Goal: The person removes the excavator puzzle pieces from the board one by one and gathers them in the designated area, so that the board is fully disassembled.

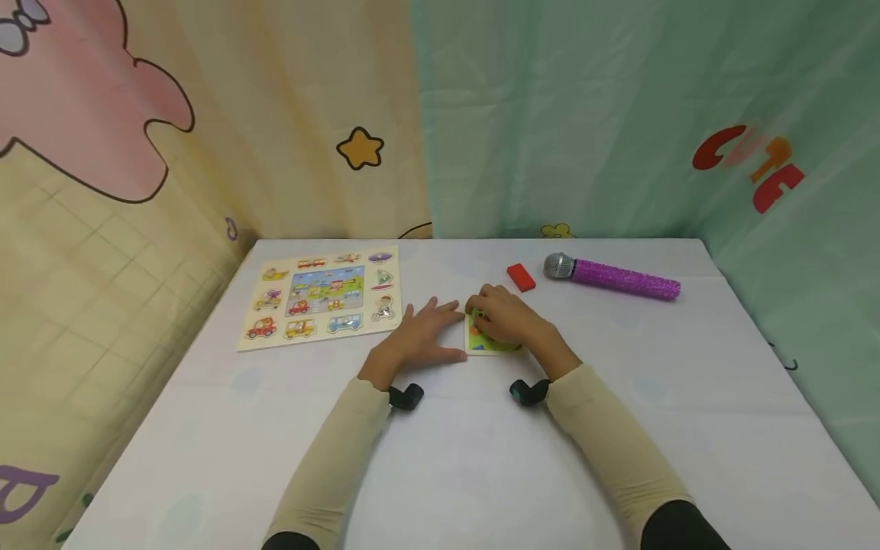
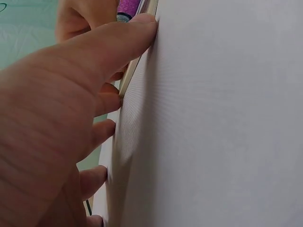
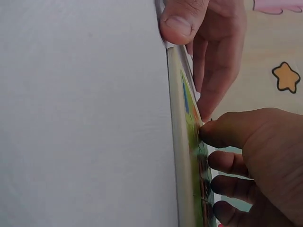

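A small wooden picture puzzle board (image 1: 479, 345), its face mostly green, lies on the white table between the two hands. My left hand (image 1: 421, 336) is spread beside it with fingers extended. In the left wrist view the left thumb (image 2: 128, 40) rests against the board's edge (image 2: 135, 68). My right hand (image 1: 505, 317) is bent over the board and covers much of it. In the right wrist view its thumb and fingertips (image 3: 220, 160) touch the picture side of the board (image 3: 189, 123); I cannot tell whether they pinch a piece.
A larger vehicle puzzle board (image 1: 275, 338) lies at the left, near the left hand. Beyond the right hand are a red block (image 1: 521, 277) and a purple glittery microphone (image 1: 626, 279). Patterned curtains (image 1: 550, 114) hang behind the table's back edge.
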A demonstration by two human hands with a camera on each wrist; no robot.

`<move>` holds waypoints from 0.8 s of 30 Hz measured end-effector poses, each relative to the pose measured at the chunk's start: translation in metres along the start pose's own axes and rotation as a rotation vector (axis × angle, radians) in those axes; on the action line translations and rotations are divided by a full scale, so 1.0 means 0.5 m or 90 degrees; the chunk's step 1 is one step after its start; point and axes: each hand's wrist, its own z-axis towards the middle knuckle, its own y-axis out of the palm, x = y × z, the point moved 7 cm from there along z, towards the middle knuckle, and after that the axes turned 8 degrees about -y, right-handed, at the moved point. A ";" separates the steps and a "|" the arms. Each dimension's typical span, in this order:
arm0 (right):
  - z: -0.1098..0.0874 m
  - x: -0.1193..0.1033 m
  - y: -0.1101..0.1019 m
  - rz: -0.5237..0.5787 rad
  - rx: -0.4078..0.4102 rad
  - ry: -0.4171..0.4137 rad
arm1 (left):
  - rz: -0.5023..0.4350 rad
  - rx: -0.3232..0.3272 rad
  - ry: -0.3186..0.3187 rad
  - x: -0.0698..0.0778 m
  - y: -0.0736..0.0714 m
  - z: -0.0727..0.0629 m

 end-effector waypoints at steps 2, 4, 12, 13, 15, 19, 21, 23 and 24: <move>0.006 0.011 0.008 0.049 -0.003 0.017 | 0.007 0.001 -0.005 0.001 0.000 0.002; 0.009 0.024 0.014 0.114 -0.003 0.039 | 0.015 0.001 -0.009 0.003 -0.001 0.003; 0.023 0.040 0.016 0.172 -0.010 0.074 | 0.019 0.006 0.010 0.010 -0.010 0.004; 0.026 0.038 0.015 0.167 -0.013 0.078 | 0.018 0.007 0.013 0.011 -0.011 0.004; 0.031 0.034 0.012 0.154 -0.021 0.084 | 0.019 0.007 0.015 0.012 -0.012 0.004; 0.038 0.025 0.011 0.137 -0.039 0.104 | 0.024 0.003 0.014 0.010 -0.010 0.005; 0.039 0.024 0.014 0.131 -0.048 0.115 | 0.024 0.000 0.012 0.009 -0.008 0.005; 0.039 0.024 0.018 0.126 -0.053 0.122 | 0.027 -0.003 0.010 0.008 -0.004 0.005; 0.039 0.024 0.020 0.122 -0.054 0.122 | 0.028 -0.004 0.010 0.008 -0.003 0.005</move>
